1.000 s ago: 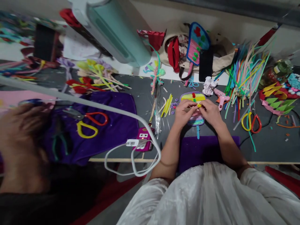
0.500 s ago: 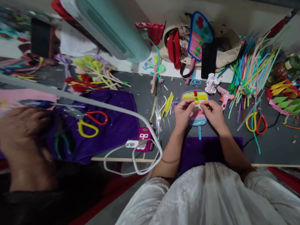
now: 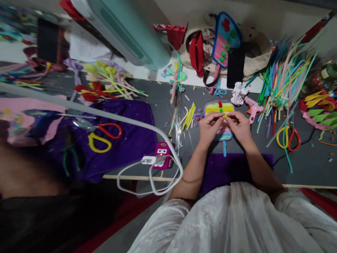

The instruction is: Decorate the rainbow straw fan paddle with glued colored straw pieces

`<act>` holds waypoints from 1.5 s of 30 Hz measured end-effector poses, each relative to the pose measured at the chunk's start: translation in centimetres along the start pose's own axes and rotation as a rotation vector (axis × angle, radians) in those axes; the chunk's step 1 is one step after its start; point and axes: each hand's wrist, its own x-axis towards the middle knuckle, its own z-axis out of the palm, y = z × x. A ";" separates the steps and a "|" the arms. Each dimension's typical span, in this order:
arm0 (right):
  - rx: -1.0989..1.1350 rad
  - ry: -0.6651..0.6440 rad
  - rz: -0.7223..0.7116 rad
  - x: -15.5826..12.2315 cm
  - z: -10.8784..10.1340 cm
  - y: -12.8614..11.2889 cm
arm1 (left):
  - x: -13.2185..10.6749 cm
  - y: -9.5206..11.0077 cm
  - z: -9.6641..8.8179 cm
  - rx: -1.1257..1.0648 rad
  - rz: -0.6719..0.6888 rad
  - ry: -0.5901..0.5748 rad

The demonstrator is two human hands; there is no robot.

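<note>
Striped craft piece [image 3: 219,109] lies flat on the grey table, its blue stem toward the wearer; taken as reference. Left hand [image 3: 210,128] and right hand [image 3: 240,128] are both above it, thumbs and forefingers closed in a pinch on a small yellow bit [image 3: 224,115] over its middle; exact shape of the bit hidden by fingertips. Left of the reference: small purple pieces [image 3: 197,115] just beside, then yellow strips [image 3: 189,117]. Right of it: pink glue gun [image 3: 254,108], near; scissors [image 3: 288,137], farther out. Nearer the wearer: purple cloth [image 3: 237,168].
</note>
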 end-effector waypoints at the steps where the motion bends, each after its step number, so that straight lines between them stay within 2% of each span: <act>1: -0.002 -0.007 -0.008 0.0 -0.1 0.0 | 0.0 0.0 0.0 0.003 0.008 -0.003; 4: -0.027 -0.033 -0.028 0.2 -0.3 -0.2 | 0.0 0.1 -0.1 -0.015 -0.007 -0.013; 11: -0.012 -0.054 -0.015 0.3 -0.5 -0.3 | 0.0 0.3 -0.1 -0.094 -0.140 -0.021; 28: -0.060 -0.044 -0.109 0.2 -0.5 -0.1 | 0.2 0.1 0.0 -0.124 -0.148 -0.029; 36: -0.055 -0.021 -0.158 0.1 -0.4 -0.1 | 0.2 0.1 0.1 -0.150 -0.210 -0.022; 40: -0.004 -0.023 -0.132 0.3 -0.6 0.6 | 0.3 -0.1 0.1 -0.208 -0.241 -0.004; 45: -0.036 0.042 -0.102 0.4 -0.7 0.7 | 0.4 -0.4 0.2 -0.216 -0.232 0.022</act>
